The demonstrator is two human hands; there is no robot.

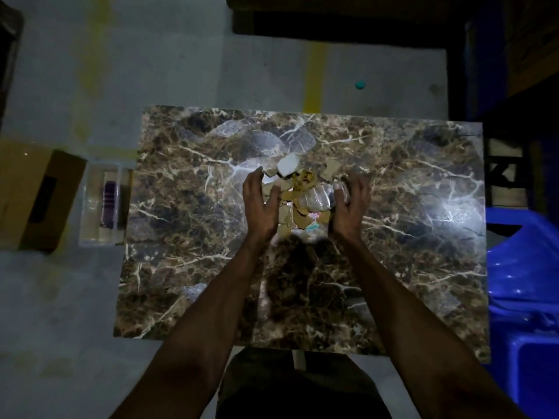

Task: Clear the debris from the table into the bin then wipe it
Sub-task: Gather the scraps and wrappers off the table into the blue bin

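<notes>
A heap of debris (298, 198) lies near the middle of the brown marble table (193, 267): tan cardboard scraps, a white chunk (288, 164), crumpled clear plastic (317, 198) and a yellowish wad. My left hand (260, 204) stands on edge against the heap's left side, fingers spread. My right hand (352, 201) cups the heap's right side, fingertips touching the clear plastic. Neither hand has lifted anything off the table.
A clear plastic container (101, 204) with something purple inside stands on the floor by the table's left edge, next to a cardboard box (36, 195). Blue plastic stools (526, 282) crowd the right side. A small teal cap (360, 84) lies on the floor beyond the table.
</notes>
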